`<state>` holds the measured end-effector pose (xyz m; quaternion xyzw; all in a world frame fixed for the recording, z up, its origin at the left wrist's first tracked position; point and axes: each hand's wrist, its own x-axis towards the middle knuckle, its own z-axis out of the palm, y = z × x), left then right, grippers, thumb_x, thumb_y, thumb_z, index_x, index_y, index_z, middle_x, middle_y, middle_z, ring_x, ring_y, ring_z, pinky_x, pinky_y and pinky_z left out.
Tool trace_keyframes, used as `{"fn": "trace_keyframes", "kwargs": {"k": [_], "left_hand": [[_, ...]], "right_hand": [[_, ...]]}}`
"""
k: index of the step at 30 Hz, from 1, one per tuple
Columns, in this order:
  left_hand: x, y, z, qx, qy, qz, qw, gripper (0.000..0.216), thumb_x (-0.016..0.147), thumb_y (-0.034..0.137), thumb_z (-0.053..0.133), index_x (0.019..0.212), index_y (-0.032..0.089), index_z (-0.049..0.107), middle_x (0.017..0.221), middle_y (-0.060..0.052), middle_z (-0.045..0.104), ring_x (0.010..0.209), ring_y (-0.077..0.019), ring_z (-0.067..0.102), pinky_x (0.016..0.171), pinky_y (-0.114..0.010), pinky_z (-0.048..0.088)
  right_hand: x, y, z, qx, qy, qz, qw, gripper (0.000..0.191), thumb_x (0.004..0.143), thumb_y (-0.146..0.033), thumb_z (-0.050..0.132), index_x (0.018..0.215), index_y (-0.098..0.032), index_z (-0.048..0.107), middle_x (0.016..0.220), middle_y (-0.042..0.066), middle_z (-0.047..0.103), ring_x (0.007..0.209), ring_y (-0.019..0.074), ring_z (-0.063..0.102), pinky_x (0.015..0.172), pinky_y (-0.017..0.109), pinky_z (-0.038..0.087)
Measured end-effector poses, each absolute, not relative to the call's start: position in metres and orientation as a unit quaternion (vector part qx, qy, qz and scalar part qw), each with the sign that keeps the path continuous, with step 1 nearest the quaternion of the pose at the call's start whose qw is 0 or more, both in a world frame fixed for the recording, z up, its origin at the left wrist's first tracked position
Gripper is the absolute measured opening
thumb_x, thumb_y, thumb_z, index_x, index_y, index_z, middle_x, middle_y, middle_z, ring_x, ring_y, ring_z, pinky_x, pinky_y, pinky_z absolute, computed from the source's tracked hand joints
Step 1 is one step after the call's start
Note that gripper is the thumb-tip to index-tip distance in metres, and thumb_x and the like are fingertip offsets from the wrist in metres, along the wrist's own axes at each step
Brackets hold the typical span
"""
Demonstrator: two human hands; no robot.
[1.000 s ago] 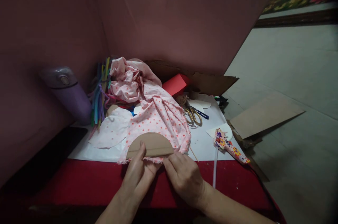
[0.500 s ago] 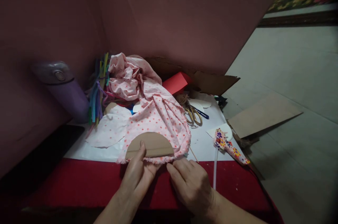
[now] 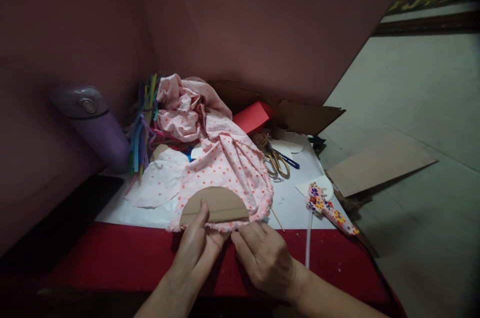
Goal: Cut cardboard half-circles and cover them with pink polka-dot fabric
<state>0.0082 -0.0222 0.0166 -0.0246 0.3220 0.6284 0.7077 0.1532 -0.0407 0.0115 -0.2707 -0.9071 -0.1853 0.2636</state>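
Note:
A half-circle of brown cardboard [image 3: 221, 203] lies on pink polka-dot fabric [image 3: 213, 165], its straight side close to the frayed front edge. My left hand [image 3: 198, 245] clamps both, thumb on the cardboard and fingers underneath the cloth. Curled fingers of my right hand [image 3: 262, 258] pinch the fabric's edge by the cardboard's right corner; their tips are partly hidden. A thin wooden stick [image 3: 278, 220] rests just beyond that hand. The rest of the fabric trails back into a crumpled heap.
Gold-handled scissors [image 3: 279, 165] and a dark blue cutter [image 3: 287, 159] lie behind. At right is a flower-patterned glue gun [image 3: 330, 210] with a clear glue stick. A purple bottle [image 3: 99, 133] and pipe cleaners [image 3: 139, 143] stand left. Walls close off the back and left.
My right hand has shifted slightly left along the fabric's edge, nearer my left hand. The left hand keeps its hold, and the whole view has moved a little.

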Motion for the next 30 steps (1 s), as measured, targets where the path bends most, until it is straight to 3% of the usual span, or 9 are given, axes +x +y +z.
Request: {"fn": "trace_keyframes", "kwargs": {"k": [7, 21, 25, 30], "left_hand": [[0.007, -0.023, 0.017, -0.024, 0.312, 0.617, 0.722, 0.032, 0.09, 0.02, 0.048, 0.118, 0.007, 0.056, 0.089, -0.014, 0.073, 0.083, -0.0246, 0.07, 0.083, -0.043, 0.054], [0.008, -0.022, 0.017, -0.017, 0.318, 0.621, 0.716, 0.03, 0.092, 0.023, 0.046, 0.116, 0.01, 0.058, 0.088, -0.011, 0.074, 0.086, -0.0228, 0.07, 0.083, -0.038, 0.054], [0.008, -0.023, 0.015, 0.0, 0.328, 0.622, 0.711, 0.03, 0.09, 0.021, 0.049, 0.116, 0.01, 0.057, 0.088, -0.013, 0.074, 0.089, -0.025, 0.069, 0.082, -0.039, 0.054], [0.008, -0.026, 0.018, -0.002, 0.326, 0.636, 0.7, 0.028, 0.088, 0.017, 0.051, 0.115, 0.012, 0.059, 0.094, -0.012, 0.074, 0.092, -0.0254, 0.069, 0.083, -0.04, 0.055]], "right_hand": [[0.153, -0.034, 0.009, -0.269, -0.903, -0.215, 0.257, 0.027, 0.09, -0.008, 0.039, 0.101, -0.004, 0.063, 0.075, 0.01, 0.062, 0.068, 0.0213, 0.054, 0.056, 0.033, 0.036], [0.153, -0.036, 0.01, -0.248, -0.908, -0.224, 0.252, 0.031, 0.089, -0.006, 0.032, 0.095, -0.005, 0.062, 0.07, 0.01, 0.059, 0.062, 0.0207, 0.053, 0.056, 0.034, 0.035], [0.159, -0.036, 0.013, -0.262, -0.913, -0.162, 0.268, 0.024, 0.09, -0.008, 0.036, 0.095, -0.009, 0.06, 0.071, 0.008, 0.059, 0.065, 0.0197, 0.054, 0.058, 0.032, 0.039], [0.163, -0.023, 0.027, -0.401, -0.845, -0.026, 0.352, 0.019, 0.091, -0.012, 0.042, 0.1, -0.013, 0.059, 0.083, 0.009, 0.062, 0.078, 0.0195, 0.059, 0.067, 0.029, 0.046]]}}
